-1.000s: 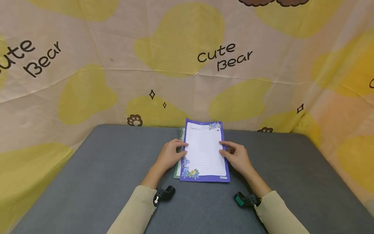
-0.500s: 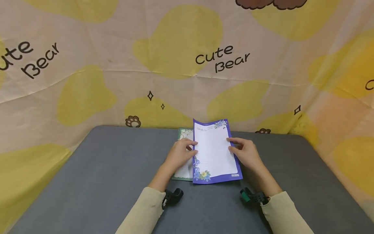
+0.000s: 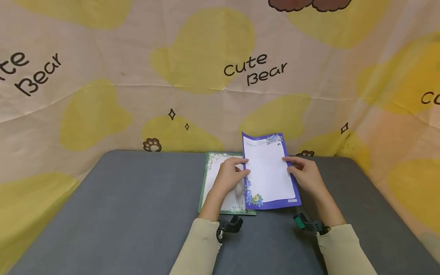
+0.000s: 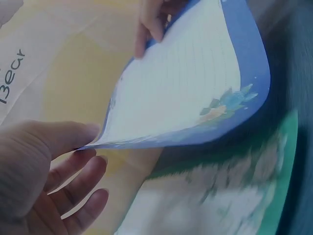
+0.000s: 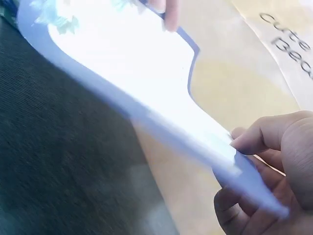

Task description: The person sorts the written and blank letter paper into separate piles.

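Note:
A sheet of lined writing paper (image 3: pixel 268 168) with a purple-blue border and printed flowers is held up off the table, slightly bowed. My left hand (image 3: pixel 231 175) pinches its left edge between thumb and fingers. On the opposite side my right hand (image 3: pixel 306 173) pinches the right edge. Beneath and to the left lies a green-bordered floral sheet (image 3: pixel 214 179), its right part covered by the held paper and my left hand. In the left wrist view, a gap shows between the lifted paper (image 4: pixel 171 93) and the green-edged sheet (image 4: pixel 210 200).
The grey table (image 3: pixel 137 198) extends on both sides of the papers. A patterned cloth backdrop (image 3: pixel 192 53) with yellow patches and lettering hangs behind its far edge. Black camera straps (image 3: pixel 231 224) sit on both wrists.
Both hands have carried the purple-bordered paper to the right and lifted it. Much more of the green-bordered sheet underneath has come into sight.

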### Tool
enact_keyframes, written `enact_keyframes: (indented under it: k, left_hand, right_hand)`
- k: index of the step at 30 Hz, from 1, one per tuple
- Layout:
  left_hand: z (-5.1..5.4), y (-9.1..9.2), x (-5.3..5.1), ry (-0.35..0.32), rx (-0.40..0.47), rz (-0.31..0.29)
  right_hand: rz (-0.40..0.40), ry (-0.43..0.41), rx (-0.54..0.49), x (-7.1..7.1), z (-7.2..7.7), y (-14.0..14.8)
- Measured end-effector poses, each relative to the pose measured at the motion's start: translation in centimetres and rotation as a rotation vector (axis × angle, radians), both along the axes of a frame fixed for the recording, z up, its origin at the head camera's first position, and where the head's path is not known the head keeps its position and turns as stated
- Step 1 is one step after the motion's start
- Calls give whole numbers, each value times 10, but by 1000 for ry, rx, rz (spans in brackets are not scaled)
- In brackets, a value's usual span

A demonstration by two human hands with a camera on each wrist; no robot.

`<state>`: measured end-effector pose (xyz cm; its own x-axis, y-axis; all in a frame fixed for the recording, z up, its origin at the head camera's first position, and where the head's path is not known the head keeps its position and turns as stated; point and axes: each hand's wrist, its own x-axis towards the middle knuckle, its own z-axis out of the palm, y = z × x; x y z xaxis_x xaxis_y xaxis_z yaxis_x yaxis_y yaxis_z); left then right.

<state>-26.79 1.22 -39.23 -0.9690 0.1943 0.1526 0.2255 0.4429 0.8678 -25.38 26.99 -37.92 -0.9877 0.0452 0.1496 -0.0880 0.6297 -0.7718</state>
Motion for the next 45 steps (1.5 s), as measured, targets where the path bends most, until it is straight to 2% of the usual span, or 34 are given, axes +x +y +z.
enact_keyframes:
  k: [2,6,10,16,21,27,31,45]
  left_hand:
    - [-2,5,1,-26,27,-1]
    - [-6,8,3,-34,39,-11]
    - [-12,10,3,-16,-12,-17]
    - [-22,18,1,-11,-64,-22]
    - [-35,27,0,24,-163,-15]
    - [-46,33,0,54,-278,-45]
    - [-48,37,0,67,-310,-32]
    - [-52,44,-1,76,-316,-24]
  right_hand:
    - [-22,-11,-4,0,0,5]
    - [-78,-19,-27,-1,-1,10]
    - [-112,-16,-63,-6,-6,11]
    - [-137,-35,-51,-10,-19,18]
    - [-146,-24,-18,-12,-35,30]
    - [-184,2,4,-9,-54,38]
    - [-190,-3,35,-9,-60,40]
    - [-218,-7,165,-10,-64,41]
